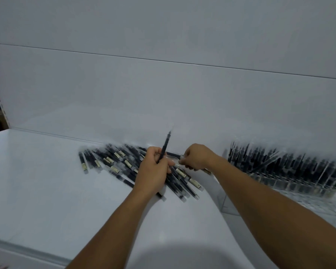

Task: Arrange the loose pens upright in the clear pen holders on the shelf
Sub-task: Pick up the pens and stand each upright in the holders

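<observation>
A heap of loose black pens [113, 162] with clear caps and pale labels lies on the white shelf [37, 181] against the back wall. My left hand [153, 171] grips one black pen [165, 144] that points up and away over the heap. Just to its right, my right hand [197, 157] pinches the clear end of another pen [175, 153] lying at the back of the heap. Clear pen holders [291, 183] stand at the right, packed with several upright black pens [279, 160].
The white back wall [163, 94] rises directly behind the pens. An empty clear holder [227, 202] sits beneath my right forearm. The shelf's front edge [27, 251] runs along the lower left, with open shelf surface left of the heap.
</observation>
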Demonstrator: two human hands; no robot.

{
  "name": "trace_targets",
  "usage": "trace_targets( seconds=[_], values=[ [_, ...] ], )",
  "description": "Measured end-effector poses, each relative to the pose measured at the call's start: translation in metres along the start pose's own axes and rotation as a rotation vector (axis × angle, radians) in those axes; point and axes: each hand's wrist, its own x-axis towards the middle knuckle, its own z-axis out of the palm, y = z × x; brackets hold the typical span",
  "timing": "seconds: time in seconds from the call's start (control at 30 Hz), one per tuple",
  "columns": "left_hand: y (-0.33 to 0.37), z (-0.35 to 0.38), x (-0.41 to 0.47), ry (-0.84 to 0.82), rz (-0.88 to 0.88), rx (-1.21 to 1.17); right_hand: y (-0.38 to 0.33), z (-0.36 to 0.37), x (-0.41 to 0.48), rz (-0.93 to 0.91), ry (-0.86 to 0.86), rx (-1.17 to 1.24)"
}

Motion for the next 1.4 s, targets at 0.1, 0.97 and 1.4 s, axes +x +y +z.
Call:
trace_targets(
  seconds=[0.1, 0.97, 1.4],
  values=[
    [0.002, 0.002, 0.001, 0.005, -0.047, -0.078, 0.000, -0.011, -0.009, -0.032, 0.099, 0.132],
    [0.056, 0.076, -0.003, -0.035, 0.009, -0.463, 0.036, -0.066, -0.111, -0.225, 0.454, 0.580],
    [0.055, 0.110, -0.008, -0.076, 0.366, -0.193, 0.129, -0.119, -0.158, 0.021, 0.797, 0.121]
  ],
)
